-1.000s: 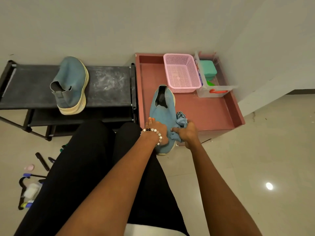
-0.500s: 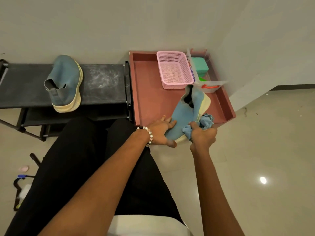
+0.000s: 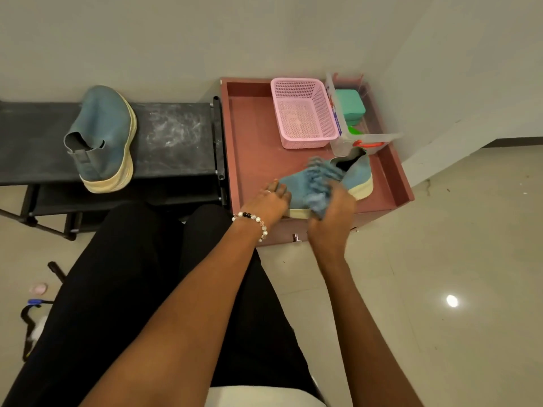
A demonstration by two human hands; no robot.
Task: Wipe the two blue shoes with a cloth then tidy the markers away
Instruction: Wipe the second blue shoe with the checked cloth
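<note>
Head view: one blue shoe [image 3: 357, 176] lies on its side in the reddish tray [image 3: 252, 148], near the tray's front edge, cream sole facing the person. The left hand [image 3: 271, 202] rests flat against the shoe's toe end, fingers extended and only loosely spread, bracing rather than gripping. The right hand [image 3: 330, 214] is closed around a bunched blue cloth [image 3: 318, 183], which is pressed onto the shoe's upper; the cloth is motion-blurred. The second blue shoe [image 3: 102, 136] sits apart on the black rack [image 3: 176, 142] to the left. At the tray's back stand a pink basket [image 3: 302, 113] and, just beside it, a clear container [image 3: 352, 124]. Objects on the floor at lower left are too small to identify as markers.
</note>
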